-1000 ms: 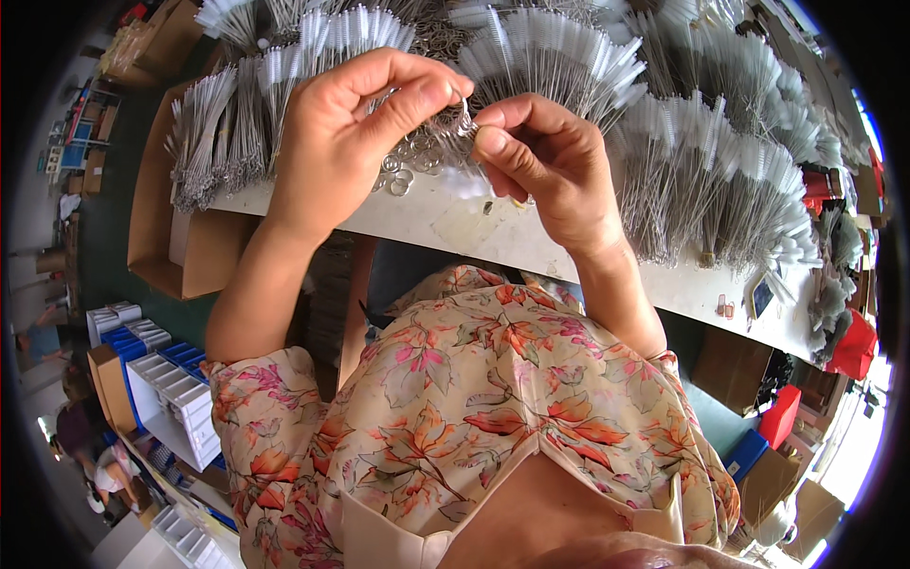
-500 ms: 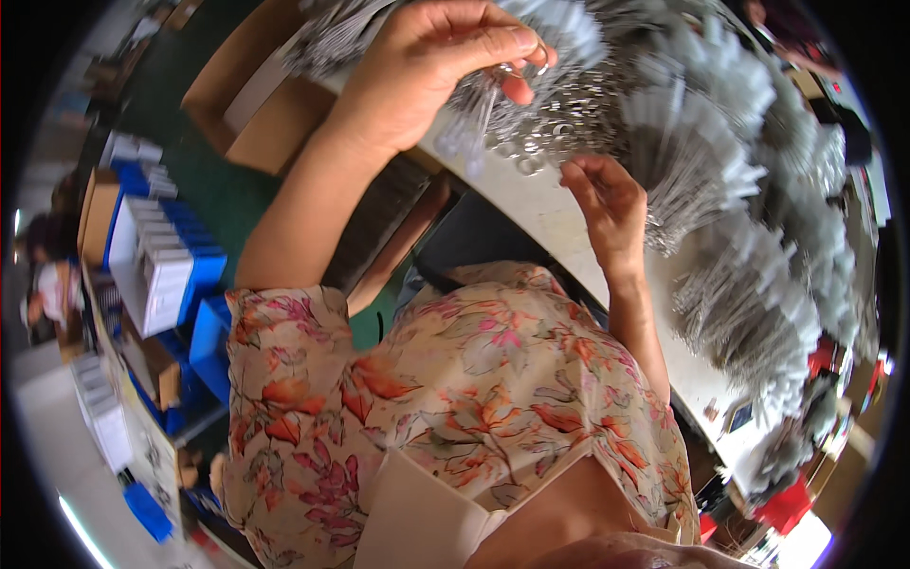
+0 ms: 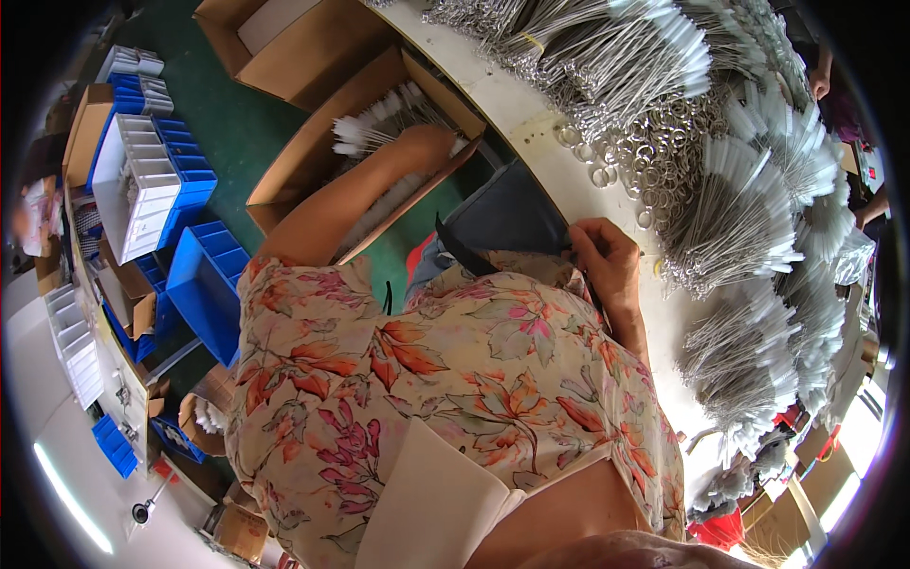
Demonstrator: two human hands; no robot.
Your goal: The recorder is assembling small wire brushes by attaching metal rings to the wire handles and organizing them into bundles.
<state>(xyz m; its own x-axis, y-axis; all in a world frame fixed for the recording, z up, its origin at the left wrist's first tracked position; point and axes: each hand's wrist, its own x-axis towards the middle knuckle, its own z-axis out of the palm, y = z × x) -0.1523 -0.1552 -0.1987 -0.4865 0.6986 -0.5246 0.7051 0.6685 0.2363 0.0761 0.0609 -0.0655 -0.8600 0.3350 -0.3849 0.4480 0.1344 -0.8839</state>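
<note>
The white table [image 3: 531, 114] carries heaped bundles of white-bristled wire brushes [image 3: 739, 218] and loose metal rings [image 3: 654, 161]. Below its edge an open brown carton [image 3: 313, 161] holds finished brushes [image 3: 379, 123], and the left hand [image 3: 424, 144] lies down inside it on those brushes; whether its fingers are closed or spread cannot be told. A tidy drop probably means laying handles parallel, bristles one way. The right hand [image 3: 607, 261] rests curled at the table edge, pinching nothing visible. Blue plastic bins [image 3: 204, 270] and white divided trays [image 3: 137, 185] stand on the green floor.
</note>
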